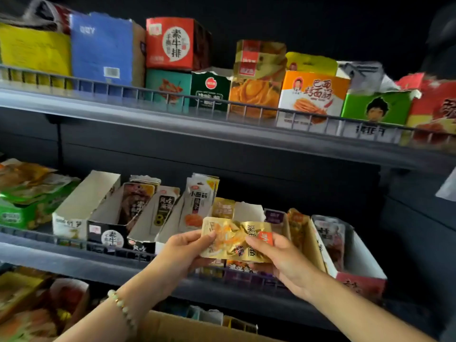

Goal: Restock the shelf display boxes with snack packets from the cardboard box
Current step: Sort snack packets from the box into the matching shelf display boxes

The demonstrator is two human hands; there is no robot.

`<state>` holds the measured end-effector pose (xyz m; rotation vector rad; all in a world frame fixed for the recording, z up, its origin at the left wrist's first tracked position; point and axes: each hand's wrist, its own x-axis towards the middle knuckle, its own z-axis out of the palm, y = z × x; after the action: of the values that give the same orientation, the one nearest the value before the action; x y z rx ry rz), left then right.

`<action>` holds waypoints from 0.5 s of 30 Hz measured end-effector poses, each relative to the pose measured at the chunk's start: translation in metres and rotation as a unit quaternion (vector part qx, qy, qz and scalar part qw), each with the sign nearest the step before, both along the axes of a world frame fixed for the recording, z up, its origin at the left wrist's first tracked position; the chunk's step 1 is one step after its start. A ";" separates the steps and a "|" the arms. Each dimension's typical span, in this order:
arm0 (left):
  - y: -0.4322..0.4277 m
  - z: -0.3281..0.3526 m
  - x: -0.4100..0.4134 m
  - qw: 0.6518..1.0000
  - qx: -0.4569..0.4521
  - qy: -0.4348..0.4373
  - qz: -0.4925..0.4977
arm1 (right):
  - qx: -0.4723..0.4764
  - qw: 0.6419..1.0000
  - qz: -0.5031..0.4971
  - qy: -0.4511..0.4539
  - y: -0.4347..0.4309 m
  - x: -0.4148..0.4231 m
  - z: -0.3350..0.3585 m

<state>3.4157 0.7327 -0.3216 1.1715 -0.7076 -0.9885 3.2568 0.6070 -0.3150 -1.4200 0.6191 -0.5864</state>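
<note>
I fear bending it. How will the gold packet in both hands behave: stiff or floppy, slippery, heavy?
Probably floppy: the gold packet shows creases, and both the left hand and right hand support it. Its shiny foil looks smooth, so it may slip in a loose grip. It seems light, since it is pinched only at its ends.

Bare forearms, pale beaded bracelet on left wrist
</note>
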 end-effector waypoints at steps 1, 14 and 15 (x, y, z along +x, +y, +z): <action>-0.009 -0.002 -0.012 1.000 -0.002 0.013 -0.009 | 0.009 1.000 -0.003 -0.002 -0.002 -0.012 0.000; -0.086 -0.001 -0.107 0.992 -0.038 0.061 -0.103 | 0.070 0.994 -0.030 -0.081 -0.068 -0.111 -0.002; -0.092 -0.003 -0.107 0.996 -0.021 0.016 -0.088 | 0.025 0.997 -0.051 -0.058 -0.075 -0.117 0.000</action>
<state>3.3091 0.6407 -0.3247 1.0663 -0.8125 -1.1317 3.1398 0.5320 -0.3145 -1.3031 0.6110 -0.7241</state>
